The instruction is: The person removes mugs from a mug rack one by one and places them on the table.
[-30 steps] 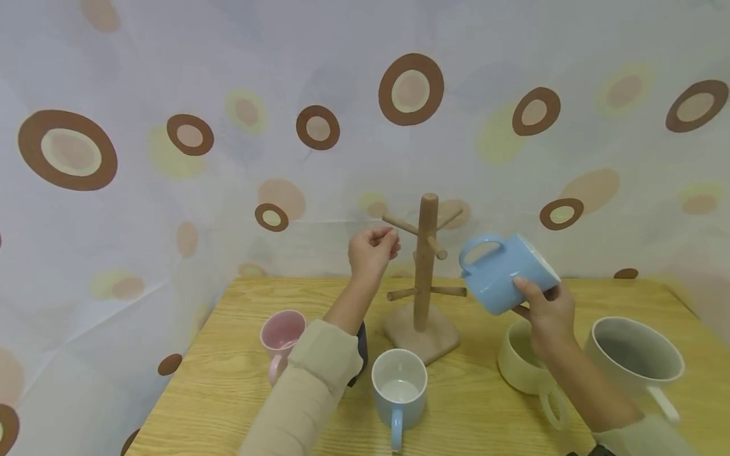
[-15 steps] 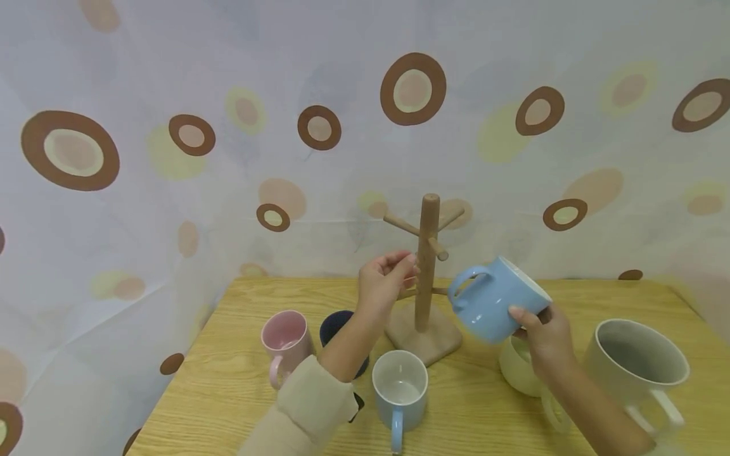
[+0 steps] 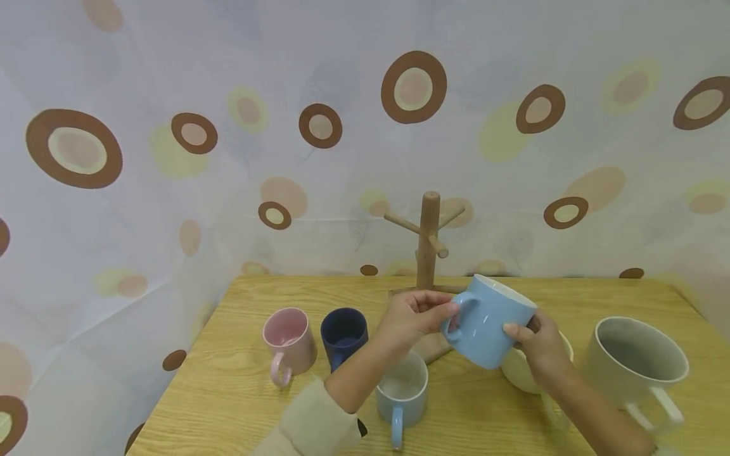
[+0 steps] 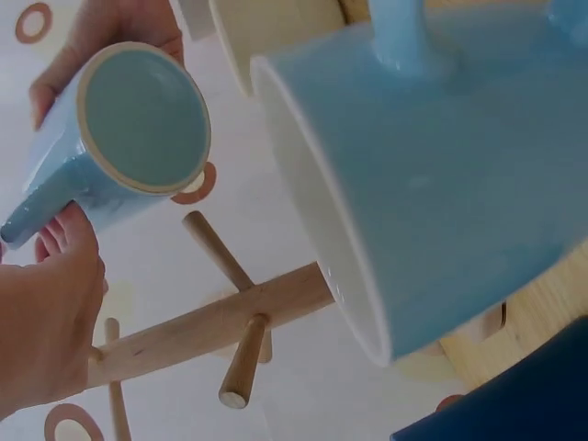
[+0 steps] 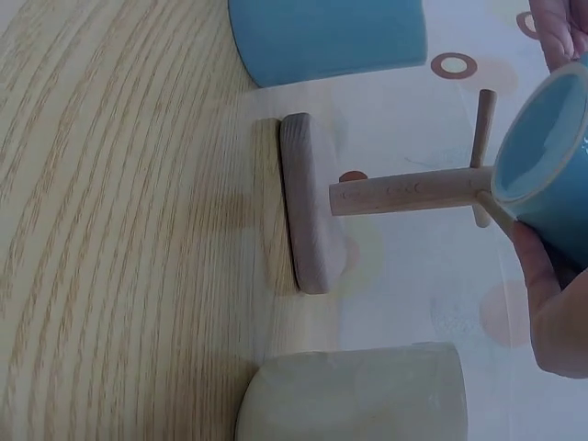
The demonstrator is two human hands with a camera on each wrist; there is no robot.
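Observation:
A glossy light blue mug [image 3: 493, 324] is held tilted in the air, just in front of the wooden mug tree [image 3: 429, 244]. My right hand [image 3: 539, 349] grips its body from the right, thumb on the outer wall. From the left, my left hand [image 3: 412, 322] pinches the mug's handle between thumb and fingers. The left wrist view shows the mug's round base [image 4: 145, 119] and the fingers at the handle. Below my left forearm stands a second light blue mug [image 3: 402, 396], upright with a white inside and partly covered.
A pink mug [image 3: 289, 342] and a navy mug [image 3: 345, 335] stand on the left of the wooden table [image 3: 217, 386]. Behind my right forearm are a cream mug [image 3: 520, 370] and a large whitish mug [image 3: 633, 358]. A patterned cloth [image 3: 353, 57] hangs behind.
My left hand has come down and right from beside the mug tree and taken hold of the handle. The right hand has lowered the mug and brought it left, turning it more upright.

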